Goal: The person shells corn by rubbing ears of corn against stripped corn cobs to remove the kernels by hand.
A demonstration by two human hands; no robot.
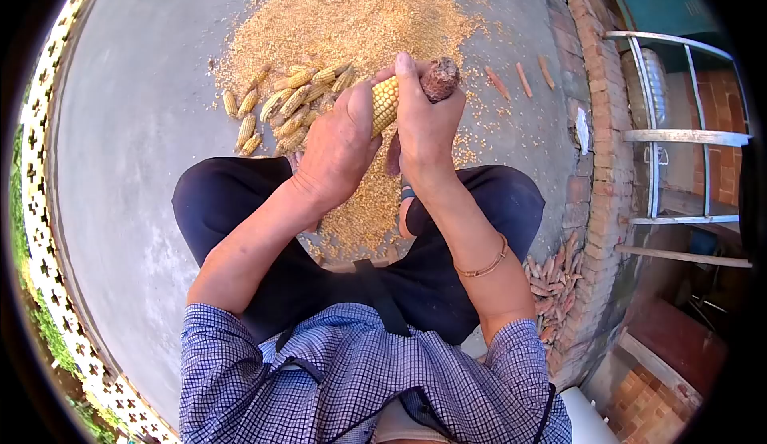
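Note:
An ear of corn (385, 107) with yellow kernels is held between my two hands, in front of my knees. My left hand (339, 147) wraps round its left part, fingers closed. Closed at the right end, my right hand (429, 128) has its thumb pointing up and away. A rough reddish-brown cob end (441, 80) sticks out past the right hand; whether it belongs to the same ear or to a second cob, I cannot tell. Below the hands a reddish bare cob (394, 155) shows in part. Loose kernels (359, 204) lie between my feet.
A large heap of kernels (343, 24) spreads over the concrete floor ahead. Several unshelled ears (300, 96) lie at its near left edge. Stripped cobs (555, 284) are piled by the brick edging (611, 148) at right, near a metal railing (687, 136). A patterned wall (48, 228) runs along the left.

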